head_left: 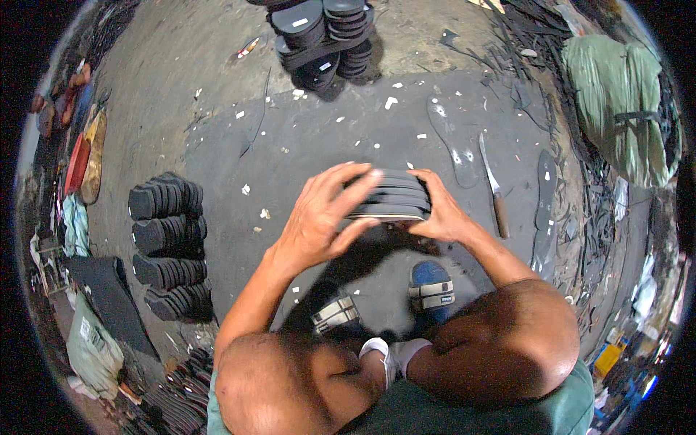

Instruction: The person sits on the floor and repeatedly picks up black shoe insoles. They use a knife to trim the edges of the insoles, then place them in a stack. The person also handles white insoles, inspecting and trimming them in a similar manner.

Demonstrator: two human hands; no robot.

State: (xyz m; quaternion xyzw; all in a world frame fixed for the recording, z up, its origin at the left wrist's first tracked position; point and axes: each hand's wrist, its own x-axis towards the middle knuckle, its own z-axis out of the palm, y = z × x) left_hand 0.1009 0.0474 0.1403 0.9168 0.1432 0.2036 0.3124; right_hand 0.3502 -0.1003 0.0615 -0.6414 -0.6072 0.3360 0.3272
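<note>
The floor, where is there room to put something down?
Mostly bare floor lies between the left stacks and the left hand, with a few scraps. Another patch lies between the held stack and the far stacks, also scrap-dotted. The right is crowded: a knife lies between a grey sole and a dark sole.

Workshop, footwear by the look of it; rough, floor-level working. Sole-shaped dark pieces in piles (pixel 170 239) on the left, more stacks (pixel 301 32) at the far side. Knife (pixel 496 190) with wooden handle lying on a dark sheet (pixel 312 138), near a sole-shaped outline (pixel 451 141). Pale scraps (pixel 391 103) scattered about; black offcuts (pixel 536 40) heaped along the right. Bulging green sack (pixel 609 101) beside them. Rim clutter dim and bent, possibly more materials.
</note>
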